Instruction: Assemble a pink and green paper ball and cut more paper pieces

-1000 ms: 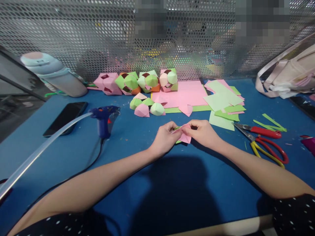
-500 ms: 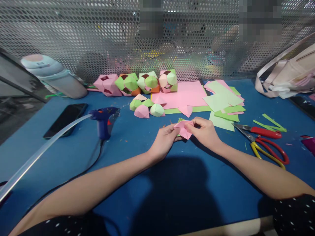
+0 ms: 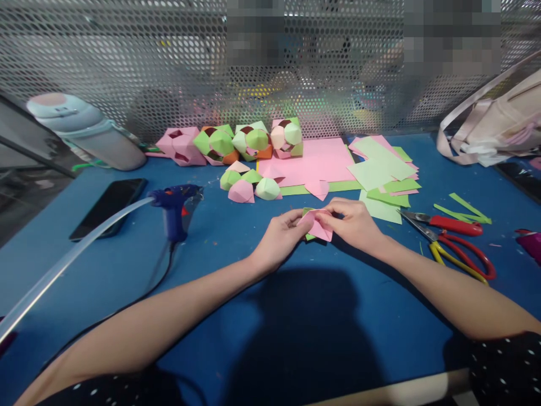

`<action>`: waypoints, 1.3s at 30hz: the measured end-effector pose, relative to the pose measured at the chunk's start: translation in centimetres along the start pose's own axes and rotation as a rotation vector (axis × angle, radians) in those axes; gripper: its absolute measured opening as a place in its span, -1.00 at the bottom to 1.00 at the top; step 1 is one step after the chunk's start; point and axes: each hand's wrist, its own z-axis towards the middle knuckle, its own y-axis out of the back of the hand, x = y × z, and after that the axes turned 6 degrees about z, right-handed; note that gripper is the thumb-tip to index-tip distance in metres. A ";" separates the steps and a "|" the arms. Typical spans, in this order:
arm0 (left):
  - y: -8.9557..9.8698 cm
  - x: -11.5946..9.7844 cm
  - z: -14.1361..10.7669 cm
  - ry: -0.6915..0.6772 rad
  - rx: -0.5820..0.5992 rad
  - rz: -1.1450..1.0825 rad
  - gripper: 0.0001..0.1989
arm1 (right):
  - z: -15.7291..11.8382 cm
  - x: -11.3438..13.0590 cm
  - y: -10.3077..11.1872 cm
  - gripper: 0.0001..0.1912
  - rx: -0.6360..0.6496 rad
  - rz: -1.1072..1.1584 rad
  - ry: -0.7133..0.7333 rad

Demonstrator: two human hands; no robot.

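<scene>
A small folded pink paper piece (image 3: 322,228) with green paper behind it is held between both hands near the middle of the view. My left hand (image 3: 281,234) pinches its left side, thumb on the pink face. On the right, my right hand (image 3: 350,221) pinches the upper right part between thumb and fingers. Just beyond the hands lies a pink paper piece with pointed corners (image 3: 318,188). Several domed paper pieces (image 3: 242,191) in pink and green sit further left. How the held pink and green papers join is hidden by the fingers.
A blue glue gun (image 3: 174,211), phone (image 3: 107,208) and bottle (image 3: 87,132) are on the left. Folded paper balls (image 3: 217,144) line the perforated metal screen. Cut paper sheets (image 3: 380,163), pliers (image 3: 456,225), scissors (image 3: 465,256) and a bag (image 3: 499,124) are on the right.
The pink paper in my hands has turned slightly, its lower corner now further right, and more green shows at its left. The whole view has shifted a little.
</scene>
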 end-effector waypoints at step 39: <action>-0.1 0.1 0.1 -0.093 -0.304 0.313 -0.79 | -0.4 0.3 -1.4 -0.57 -0.047 -0.068 -0.132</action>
